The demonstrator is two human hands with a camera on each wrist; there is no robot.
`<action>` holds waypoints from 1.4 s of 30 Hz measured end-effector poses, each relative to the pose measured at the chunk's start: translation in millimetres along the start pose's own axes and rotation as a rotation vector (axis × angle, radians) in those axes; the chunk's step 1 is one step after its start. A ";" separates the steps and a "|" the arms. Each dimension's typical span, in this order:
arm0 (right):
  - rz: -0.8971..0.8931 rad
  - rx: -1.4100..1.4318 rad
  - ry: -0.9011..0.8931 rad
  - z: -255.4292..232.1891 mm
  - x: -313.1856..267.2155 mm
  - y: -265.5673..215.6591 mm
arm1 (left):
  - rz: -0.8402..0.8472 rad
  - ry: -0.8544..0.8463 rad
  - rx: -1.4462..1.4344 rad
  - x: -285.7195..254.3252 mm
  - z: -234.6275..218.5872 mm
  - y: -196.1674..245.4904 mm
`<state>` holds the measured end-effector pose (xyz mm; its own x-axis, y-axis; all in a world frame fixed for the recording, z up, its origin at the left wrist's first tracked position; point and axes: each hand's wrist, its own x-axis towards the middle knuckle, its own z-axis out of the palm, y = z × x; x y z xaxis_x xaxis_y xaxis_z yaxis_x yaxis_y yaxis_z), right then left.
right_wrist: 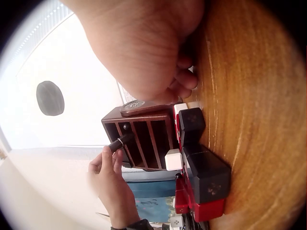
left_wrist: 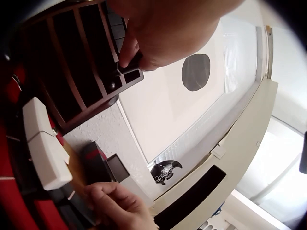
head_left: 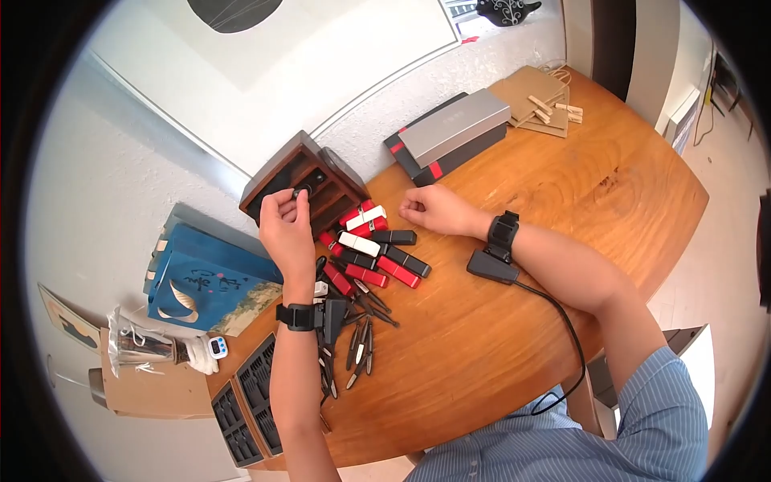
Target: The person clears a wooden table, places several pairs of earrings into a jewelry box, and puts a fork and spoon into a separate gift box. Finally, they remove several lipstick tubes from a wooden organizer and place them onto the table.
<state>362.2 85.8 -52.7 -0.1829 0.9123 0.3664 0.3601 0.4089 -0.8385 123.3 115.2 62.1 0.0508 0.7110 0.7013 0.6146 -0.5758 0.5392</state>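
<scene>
My left hand pinches a black tube with a silver band between thumb and fingertips. The tube's far end reaches into a slot of the dark wooden divided box, which stands against the wall. Another small black round end shows in that same box. My right hand rests on the table with loosely curled fingers, holding nothing. Between the hands and below the box lies a pile of red, white and black lipstick-like tubes, among them a white one and a red one.
Several slim dark clippers or tweezers lie near the left wrist. A blue paper bag and black slotted trays are at the left. A silver box lies on a black one at the back; brown envelopes hold wooden clips.
</scene>
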 end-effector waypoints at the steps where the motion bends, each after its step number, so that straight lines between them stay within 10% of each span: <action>1: -0.002 -0.002 0.000 0.3 -0.7 -0.6 | 0.001 0.002 -0.001 -1.2 2.2 2.9; 12: -0.006 0.004 0.026 1.0 0.1 0.0 | -0.076 -0.058 -0.156 -6.4 21.6 -33.1; 20: 0.020 -0.023 -0.008 -1.8 -0.8 -3.2 | -0.331 -0.091 0.101 -32.1 -44.1 -61.4; 29: 0.084 0.014 -0.015 0.3 3.4 -1.7 | 0.096 -0.659 0.296 -40.2 -78.5 -84.7; 42: 0.175 0.044 -0.080 -3.0 1.8 -8.3 | -0.039 -0.513 0.298 -32.1 -50.5 -32.1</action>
<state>361.6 84.1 -43.8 -0.1939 0.9641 0.1814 0.3531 0.2411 -0.9040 62.2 90.6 45.8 0.3522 0.8764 0.3284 0.8143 -0.4599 0.3541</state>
